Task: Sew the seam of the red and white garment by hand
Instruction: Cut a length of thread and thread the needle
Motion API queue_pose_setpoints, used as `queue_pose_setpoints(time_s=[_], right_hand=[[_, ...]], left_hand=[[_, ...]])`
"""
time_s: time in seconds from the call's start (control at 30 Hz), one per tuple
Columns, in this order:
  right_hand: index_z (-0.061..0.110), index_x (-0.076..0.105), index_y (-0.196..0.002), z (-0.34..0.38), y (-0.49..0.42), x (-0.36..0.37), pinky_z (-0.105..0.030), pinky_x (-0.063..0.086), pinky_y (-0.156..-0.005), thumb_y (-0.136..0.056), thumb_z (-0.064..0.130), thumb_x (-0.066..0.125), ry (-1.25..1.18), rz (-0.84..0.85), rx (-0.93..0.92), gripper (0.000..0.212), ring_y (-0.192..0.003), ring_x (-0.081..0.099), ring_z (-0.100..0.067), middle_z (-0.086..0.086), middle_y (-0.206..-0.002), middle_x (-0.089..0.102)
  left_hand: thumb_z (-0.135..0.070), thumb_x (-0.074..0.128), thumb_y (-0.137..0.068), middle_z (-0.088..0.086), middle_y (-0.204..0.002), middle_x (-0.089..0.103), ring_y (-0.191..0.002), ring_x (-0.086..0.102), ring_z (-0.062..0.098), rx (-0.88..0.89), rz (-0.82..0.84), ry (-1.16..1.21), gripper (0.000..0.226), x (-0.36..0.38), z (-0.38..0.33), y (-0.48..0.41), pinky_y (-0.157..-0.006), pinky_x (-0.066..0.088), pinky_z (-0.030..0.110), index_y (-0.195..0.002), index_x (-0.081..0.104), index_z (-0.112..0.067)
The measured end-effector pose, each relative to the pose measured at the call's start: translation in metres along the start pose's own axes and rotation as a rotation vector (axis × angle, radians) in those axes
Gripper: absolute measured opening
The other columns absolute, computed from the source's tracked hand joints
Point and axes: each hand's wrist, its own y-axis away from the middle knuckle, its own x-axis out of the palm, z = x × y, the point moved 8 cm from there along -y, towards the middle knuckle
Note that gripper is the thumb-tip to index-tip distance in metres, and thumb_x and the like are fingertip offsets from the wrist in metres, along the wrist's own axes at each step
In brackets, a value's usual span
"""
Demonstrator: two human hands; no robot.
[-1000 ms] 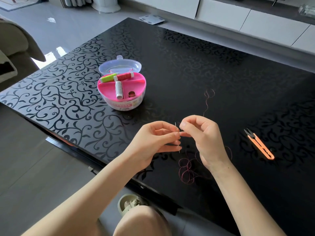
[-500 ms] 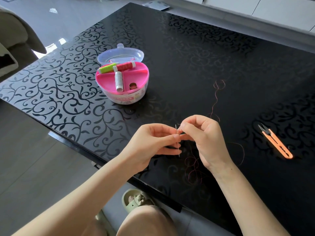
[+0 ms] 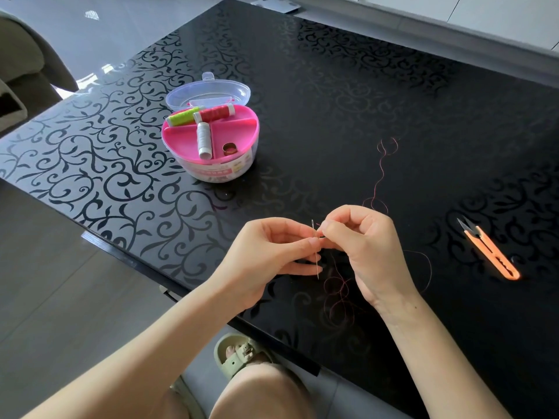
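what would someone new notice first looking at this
Two hands meeting at the near edge of a glossy black scroll-patterned table: the left hand pinches a thin steel needle upright while the right hand pinches thin red thread at its top end. Behind them to the left stands an open pink round sewing box; orange thread snips lie to the right.

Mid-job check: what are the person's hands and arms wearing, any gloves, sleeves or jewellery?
Nothing is worn. The left hand and right hand are bare: no gloves, rings, watch or bracelet show. The left forearm and right forearm are uncovered as far as the frame edge, so no sleeve is in view.
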Motion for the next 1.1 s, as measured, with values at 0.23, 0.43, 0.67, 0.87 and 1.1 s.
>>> queue_pose_setpoints(time_s=[0.23,0.43,0.67,0.87,1.1], right_hand=[[0.010,0.065,-0.062,-0.0002,0.0012,0.0001,-0.046,0.058,-0.074,-0.070,0.016,0.060,0.020,-0.006,0.008,0.010,-0.066,0.064,-0.018,0.000,-0.060,0.064],[0.010,0.065,-0.061,-0.0004,0.0008,0.0006,-0.047,0.058,-0.075,-0.068,0.016,0.060,0.028,-0.011,0.013,0.010,-0.066,0.064,-0.018,0.000,-0.060,0.064],[0.009,0.065,-0.061,-0.0019,0.0006,0.0010,-0.048,0.057,-0.074,-0.068,0.016,0.060,0.027,-0.010,0.016,0.011,-0.066,0.063,-0.018,-0.001,-0.060,0.064],[0.014,0.066,-0.059,-0.0033,0.0002,0.0008,-0.044,0.058,-0.073,-0.068,0.016,0.061,0.022,-0.008,0.025,0.011,-0.066,0.064,-0.019,-0.001,-0.061,0.064],[0.008,0.066,-0.064,-0.0032,0.0001,0.0008,-0.042,0.057,-0.073,-0.080,0.002,0.064,0.024,-0.008,0.028,0.017,-0.066,0.063,-0.017,-0.001,-0.061,0.064]], left_hand=[[-0.001,0.071,-0.080,0.011,-0.072,0.070,-0.067,0.068,0.017,0.015,-0.013,-0.025,0.007,-0.0003,-0.0008,0.0020,-0.063,0.059,0.030,-0.077,0.074,-0.006],[-0.003,0.072,-0.078,0.011,-0.072,0.071,-0.069,0.068,0.019,0.026,-0.013,-0.040,0.005,0.0004,-0.0009,0.0021,-0.065,0.059,0.031,-0.077,0.075,-0.007],[-0.006,0.074,-0.074,0.016,-0.079,0.072,-0.071,0.068,0.020,0.034,-0.014,-0.037,0.004,-0.0006,-0.0006,0.0019,-0.066,0.060,0.033,-0.078,0.075,-0.006],[-0.003,0.072,-0.078,0.015,-0.079,0.072,-0.072,0.069,0.020,0.040,-0.014,-0.047,0.004,-0.0007,-0.0007,0.0019,-0.067,0.060,0.033,-0.079,0.075,-0.006],[-0.003,0.072,-0.078,0.016,-0.083,0.073,-0.073,0.069,0.019,0.040,-0.012,-0.049,0.004,-0.0002,-0.0008,0.0021,-0.067,0.060,0.033,-0.081,0.074,-0.005]])
